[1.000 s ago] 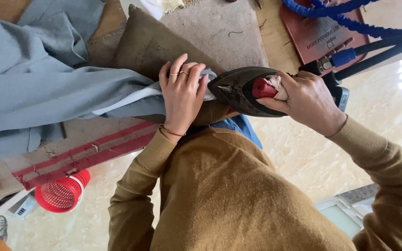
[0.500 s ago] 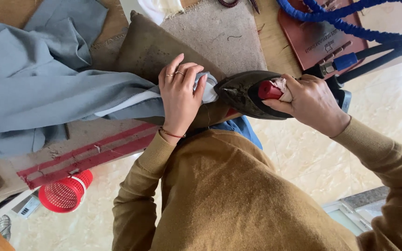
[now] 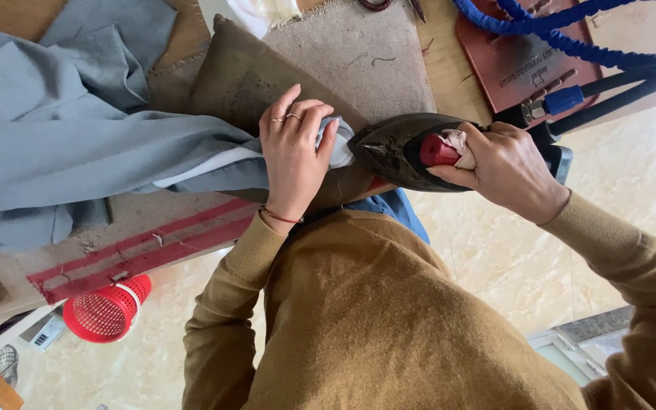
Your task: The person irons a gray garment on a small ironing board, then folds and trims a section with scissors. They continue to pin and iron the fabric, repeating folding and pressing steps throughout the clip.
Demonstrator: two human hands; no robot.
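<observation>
While the left hand [image 3: 294,163] lies flat with its fingers spread on the grey cloth [image 3: 77,152], the dark iron [image 3: 404,152] sits just beside it, its pointed tip almost at the fingertips [image 3: 328,133]. The right hand [image 3: 506,171] is closed around the iron's red handle [image 3: 440,149], with a bit of white rag tucked under the palm. The grey cloth lies across the middle and left of the frame, draped over a brown padded cushion [image 3: 244,72] on the counter [image 3: 449,68].

The biggest risk is a burn: if the iron slides left too fast, its hot tip could touch the fingers. The cloth could scorch if the iron rests too long in one spot. The blue hose [image 3: 571,42] at the upper right could tug the iron off its line. Much of the cloth hangs bunched at the left, and its weight could pull it off the cushion.
</observation>
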